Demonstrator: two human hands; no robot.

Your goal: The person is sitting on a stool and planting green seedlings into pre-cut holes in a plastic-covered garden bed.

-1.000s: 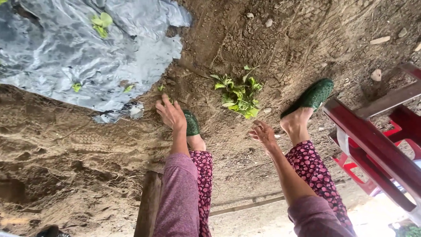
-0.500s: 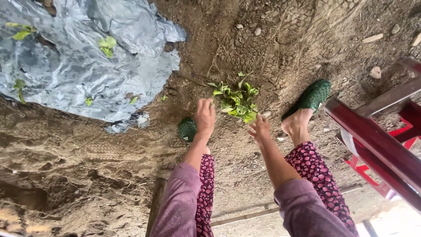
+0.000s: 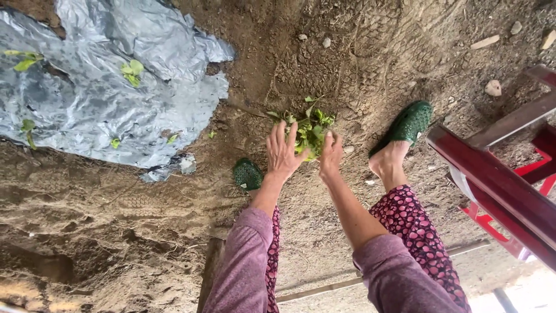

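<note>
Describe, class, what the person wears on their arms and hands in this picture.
Both arms wear loose mauve-purple long sleeves, pushed up so the forearms are bare. The left hand and right hand are bare: no gloves, and no rings or watch that I can make out.

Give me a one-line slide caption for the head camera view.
Both hands, left and right, close around a pile of green leaves on bare soil, beside grey plastic sheeting.
</note>
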